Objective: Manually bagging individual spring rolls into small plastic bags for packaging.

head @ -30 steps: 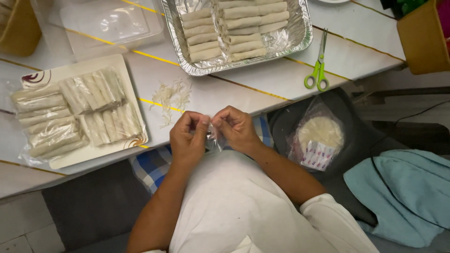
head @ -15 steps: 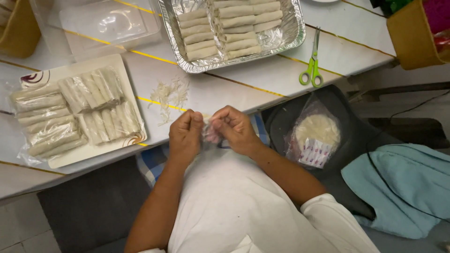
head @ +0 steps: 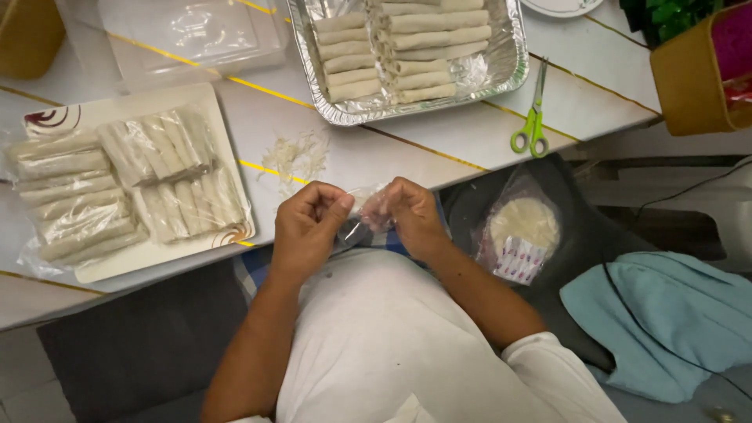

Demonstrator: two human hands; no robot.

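Wide white bench (head: 439, 149) with yellow lines carries everything. At twelve o'clock, a shiny foil tray (head: 501, 59) keeps pale rolls in neat rows; at nine o'clock, a white square plate (head: 102, 110) bears wrapped bundles. Green-handled scissors (head: 533, 129) wait at two o'clock. Centre: left hand (head: 305, 231) and right hand (head: 411, 215) each pinch a small clear plastic bag (head: 362, 211), stretched between them above the lap.

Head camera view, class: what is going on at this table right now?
A seated person works a small clear plastic bag between the left hand and right hand, at the edge of a white table. A foil tray holds bare rolls; a white plate holds bagged rolls. Green-handled scissors lie beside the tray, and a packet of round wrappers sits lower right.
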